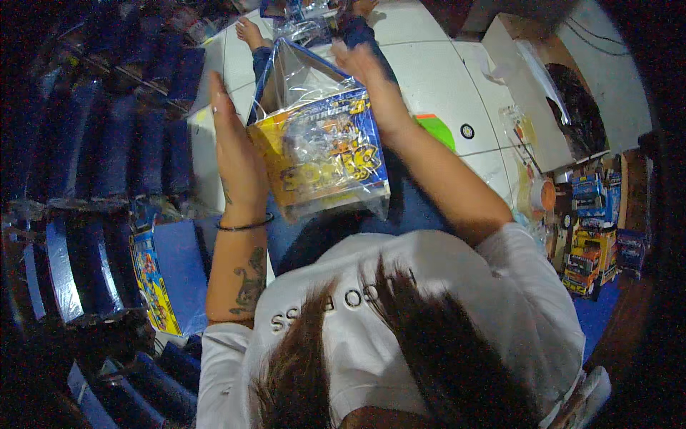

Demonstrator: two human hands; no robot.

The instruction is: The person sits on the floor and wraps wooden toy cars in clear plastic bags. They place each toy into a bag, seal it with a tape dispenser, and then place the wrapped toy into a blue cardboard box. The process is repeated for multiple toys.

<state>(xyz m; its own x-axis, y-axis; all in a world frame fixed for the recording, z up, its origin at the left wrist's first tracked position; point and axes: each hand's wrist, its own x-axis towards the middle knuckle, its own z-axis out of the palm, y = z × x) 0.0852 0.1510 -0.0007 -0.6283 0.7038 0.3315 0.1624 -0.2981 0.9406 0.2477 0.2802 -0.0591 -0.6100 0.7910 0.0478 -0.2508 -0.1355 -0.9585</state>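
A yellow and blue toy box (332, 154) with a printed front stands over my lap, covered in loose, shiny clear plastic film (304, 75). The film bunches up toward its far side, where a blue-edged opening or panel shows. My left hand (239, 146) lies along the left side of the box, fingers stretched out straight. On the right side, my right hand (375, 89) is at the far upper corner, its extended fingers blurred by motion. Whether its palm touches the film I cannot tell.
Stacks of dark blue boxes (93, 143) fill the left side. Nearby leans another printed box (168, 275). A green piece (436, 134) and a small black wheel (467, 131) lie on the tiled floor. Rightward are a cardboard box (500, 43), a tape roll (548, 194) and packaged toy trucks (589, 261).
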